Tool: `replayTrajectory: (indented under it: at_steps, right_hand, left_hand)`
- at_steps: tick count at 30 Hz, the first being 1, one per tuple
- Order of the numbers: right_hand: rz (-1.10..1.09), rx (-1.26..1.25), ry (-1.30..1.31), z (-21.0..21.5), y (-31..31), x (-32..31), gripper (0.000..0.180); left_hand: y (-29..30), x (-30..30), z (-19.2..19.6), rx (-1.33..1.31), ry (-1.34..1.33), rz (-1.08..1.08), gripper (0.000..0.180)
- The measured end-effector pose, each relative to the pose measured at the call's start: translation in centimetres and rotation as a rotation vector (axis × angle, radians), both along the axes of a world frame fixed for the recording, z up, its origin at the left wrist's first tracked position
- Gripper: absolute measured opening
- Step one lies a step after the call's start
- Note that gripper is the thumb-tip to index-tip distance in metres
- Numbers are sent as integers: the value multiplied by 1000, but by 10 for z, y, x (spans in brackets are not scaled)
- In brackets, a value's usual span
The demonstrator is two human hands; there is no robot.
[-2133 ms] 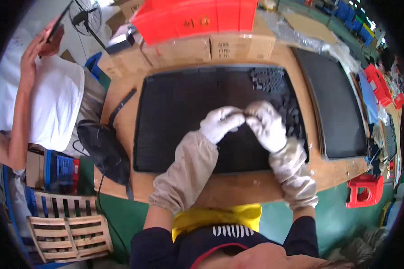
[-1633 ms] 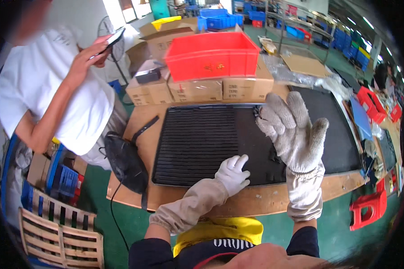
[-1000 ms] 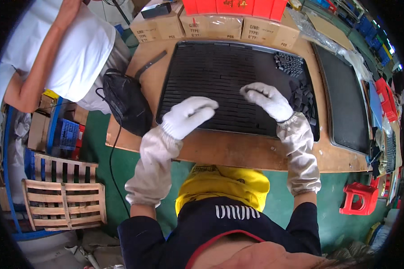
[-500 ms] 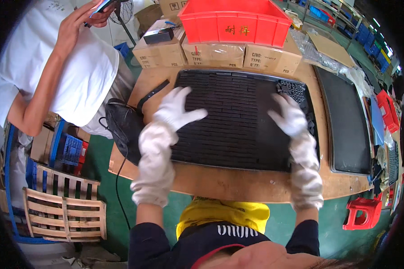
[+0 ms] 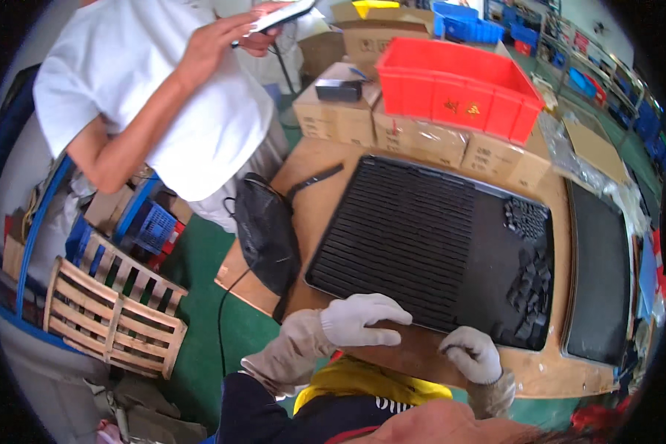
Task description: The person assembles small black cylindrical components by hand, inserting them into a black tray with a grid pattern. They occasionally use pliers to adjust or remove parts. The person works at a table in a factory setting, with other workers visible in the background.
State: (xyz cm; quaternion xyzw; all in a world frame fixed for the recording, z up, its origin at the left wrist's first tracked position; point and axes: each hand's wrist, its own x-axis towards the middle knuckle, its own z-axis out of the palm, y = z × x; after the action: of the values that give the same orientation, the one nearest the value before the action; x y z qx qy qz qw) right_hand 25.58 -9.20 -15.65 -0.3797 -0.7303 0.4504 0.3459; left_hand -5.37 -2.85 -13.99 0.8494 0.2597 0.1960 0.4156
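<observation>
A large black tray lies on the wooden table in front of me. Rows of narrow black strips cover its left and middle part. Small black pieces lie in its right part, a tight cluster at the far corner and a loose heap nearer. My left hand, in a white glove, is by the tray's near edge, fingers stretched out and holding nothing. My right hand, also gloved, is just off that edge with its fingers curled in; whatever is inside them is hidden.
A red bin sits on cardboard boxes behind the tray. A black bag hangs over the table's left side. Another dark tray lies on the right. A person in white stands at the left, holding a phone.
Both my hands have drawn back from over the tray to its near edge. My right hand's fingers have gone from spread to curled. The view has turned, shifting the scene.
</observation>
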Motion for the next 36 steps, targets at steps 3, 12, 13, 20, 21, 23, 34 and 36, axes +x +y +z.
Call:
replayTrajectory:
  at_steps: [3, 12, 13, 20, 21, 23, 34, 36]
  right_hand:
    - [-78, -61, 36, -11, -10, -4, 12]
    - [-62, 140, 1, 3, -20, -11, 11]
    - [-75, 156, 14, -4, -19, -10, 11]
    - [-138, 127, -39, -6, -27, -1, 9]
    - [-146, 120, -43, -7, -29, 1, 9]
    - [-173, 120, -39, -7, -31, 6, 7]
    - [-466, -32, 94, -33, -44, 60, 16]
    - [-440, 19, 10, -27, -39, 62, 17]
  left_hand:
    - [-14, 0, -3, -30, -12, 74, 41]
    - [-26, 24, -3, 11, 12, 2, 38]
    - [-26, 25, 2, 21, -11, -3, 36]
    - [-25, 39, 0, 58, -55, -33, 35]
    - [-25, 42, -1, 49, -46, -36, 35]
    - [-17, 48, -3, 113, -92, -37, 33]
    - [13, 139, -32, 728, -56, -6, 35]
    - [8, 160, -42, 721, 44, -106, 39]
